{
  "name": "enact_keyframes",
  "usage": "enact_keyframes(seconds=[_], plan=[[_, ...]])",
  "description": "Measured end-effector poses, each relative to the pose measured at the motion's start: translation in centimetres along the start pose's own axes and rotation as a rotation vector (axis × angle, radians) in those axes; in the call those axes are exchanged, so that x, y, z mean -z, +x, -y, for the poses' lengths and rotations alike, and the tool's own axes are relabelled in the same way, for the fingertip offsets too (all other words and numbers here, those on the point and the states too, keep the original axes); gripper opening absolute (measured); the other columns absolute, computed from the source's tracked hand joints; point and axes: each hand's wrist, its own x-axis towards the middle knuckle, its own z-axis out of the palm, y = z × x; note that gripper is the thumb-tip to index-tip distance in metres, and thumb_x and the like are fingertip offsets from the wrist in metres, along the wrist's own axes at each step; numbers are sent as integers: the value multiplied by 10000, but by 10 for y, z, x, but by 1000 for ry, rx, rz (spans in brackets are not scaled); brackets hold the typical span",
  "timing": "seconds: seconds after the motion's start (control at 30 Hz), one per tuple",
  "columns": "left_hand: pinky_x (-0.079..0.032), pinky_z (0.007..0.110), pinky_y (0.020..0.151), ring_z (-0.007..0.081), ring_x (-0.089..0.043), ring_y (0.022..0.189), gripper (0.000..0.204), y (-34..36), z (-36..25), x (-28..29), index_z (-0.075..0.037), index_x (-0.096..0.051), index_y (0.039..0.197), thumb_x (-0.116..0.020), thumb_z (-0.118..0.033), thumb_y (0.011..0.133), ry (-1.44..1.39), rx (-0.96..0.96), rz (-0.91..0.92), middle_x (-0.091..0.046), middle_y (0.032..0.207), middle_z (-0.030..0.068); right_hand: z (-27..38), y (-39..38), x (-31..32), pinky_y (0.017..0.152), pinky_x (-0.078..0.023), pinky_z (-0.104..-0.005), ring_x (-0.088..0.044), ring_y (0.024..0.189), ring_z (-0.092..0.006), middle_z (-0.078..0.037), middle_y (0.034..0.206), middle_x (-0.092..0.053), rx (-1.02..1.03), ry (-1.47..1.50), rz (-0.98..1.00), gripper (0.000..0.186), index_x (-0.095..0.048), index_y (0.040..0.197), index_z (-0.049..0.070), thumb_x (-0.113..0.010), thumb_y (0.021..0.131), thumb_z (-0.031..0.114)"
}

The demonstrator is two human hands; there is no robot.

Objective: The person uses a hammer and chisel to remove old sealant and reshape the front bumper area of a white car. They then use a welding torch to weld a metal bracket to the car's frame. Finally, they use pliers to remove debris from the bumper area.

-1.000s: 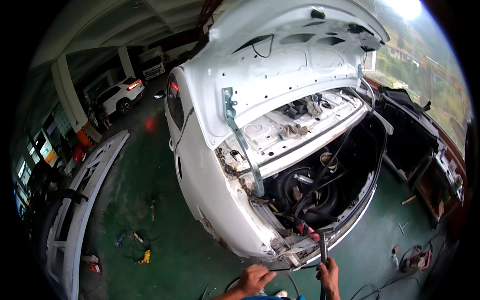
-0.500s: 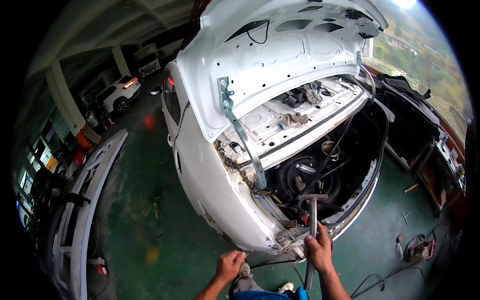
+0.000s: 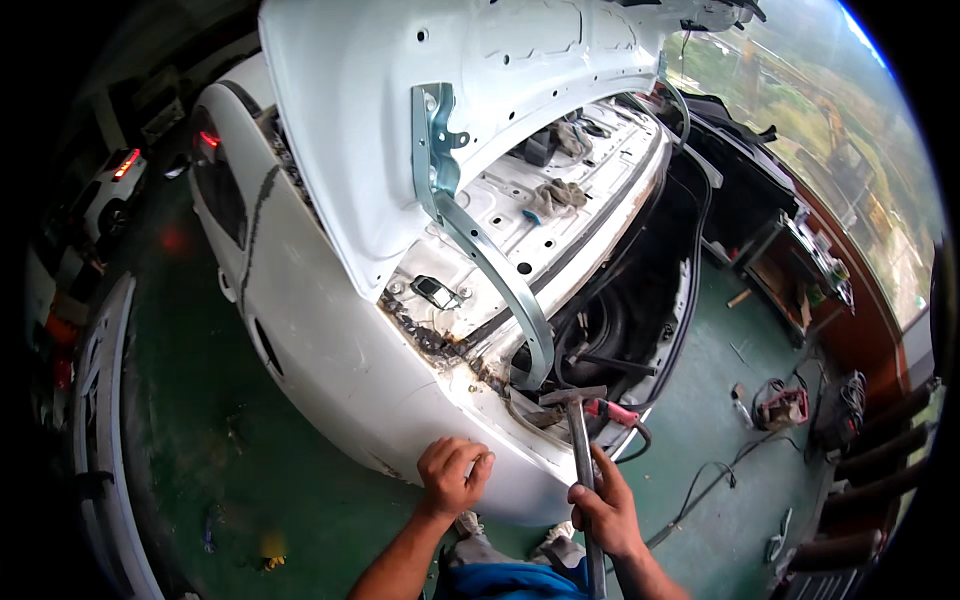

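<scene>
My right hand (image 3: 605,500) grips the long metal handle of a hammer (image 3: 580,440), held upright beside the rear corner of a white car (image 3: 320,370). The hammer's head lies over the edge of the open trunk, close to a red tool (image 3: 610,410). My left hand (image 3: 455,470) is curled closed in front of the rear fender; whether anything is inside its fingers is hidden. Above, the raised trunk lid (image 3: 340,150) hangs on a curved hinge arm (image 3: 500,280), over a metal shelf panel (image 3: 470,230) with gloves (image 3: 560,195) on it.
A long metal panel (image 3: 100,380) lies at left, with another white car (image 3: 105,190) behind it. At right are a workbench (image 3: 775,275), a red machine (image 3: 780,405) with cables on the green floor (image 3: 720,350), and dark bars (image 3: 870,470). My shoes show below the fender.
The view has moved closer to the trunk's left corner. My left hand has risen in front of the fender. The hammer in my right hand has moved leftward, its handle now tilted slightly.
</scene>
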Motion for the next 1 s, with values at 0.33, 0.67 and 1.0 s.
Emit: enact_keyframes(seconds=[0.33,0.67,1.0], plan=[[-476,395,609,285,-617,659,80,9,15,20,-68,-663,879,-695,-141,891,-110,-26,90,-643,754,68,-17,3,-18,528,-485,-267,-580,583,-142,-98,858,-613,67,201,-123,753,-202,1597,32,-611,965,56],[-437,364,518,244,-605,580,157,25,43,37,-92,-644,795,-744,-186,870,-286,-215,394,-615,680,40,0,4,-68,550,-482,-275,-561,603,-117,-62,826,-599,-74,-36,-278,744,-233,1611,75,-627,980,110],[-370,364,500,207,-566,551,168,25,52,41,-110,-657,805,-742,-235,876,-387,-336,545,-592,673,17,-1,2,-125,553,-484,-275,-557,609,-112,-60,827,-602,-75,94,-478,738,-252,1600,47,-651,981,103]])
